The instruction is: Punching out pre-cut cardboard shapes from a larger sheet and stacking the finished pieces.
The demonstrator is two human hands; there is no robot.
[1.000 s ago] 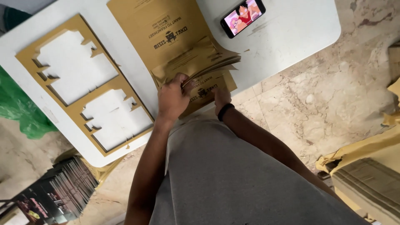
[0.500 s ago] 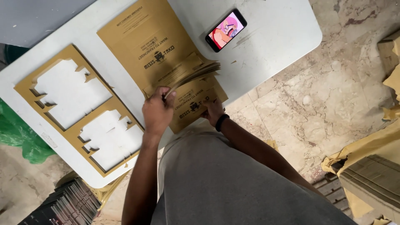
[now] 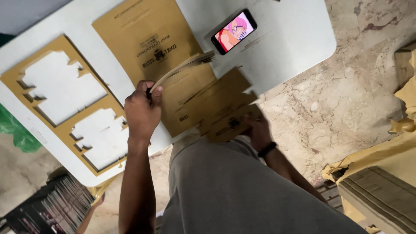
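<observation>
My left hand (image 3: 142,113) grips the near end of a thin stack of brown cardboard cut-outs (image 3: 184,66), lifted at an angle above the white table (image 3: 286,47). My right hand (image 3: 256,130), with a dark band at the wrist, holds a separate brown cardboard cut-out piece (image 3: 227,110) at the table's near edge. Under both lies a large brown printed cardboard sheet (image 3: 147,39).
A die-cut cardboard frame (image 3: 65,102) with two empty openings lies at the table's left. A phone (image 3: 234,31) with a lit screen rests near the back. Dark stacked sheets (image 3: 56,208) sit on the floor at lower left, brown cardboard bundles (image 3: 381,186) at lower right.
My left hand has lifted the thin stack up off the sheet and away from the right hand. My right hand has drawn one cut-out piece out toward the table's near edge.
</observation>
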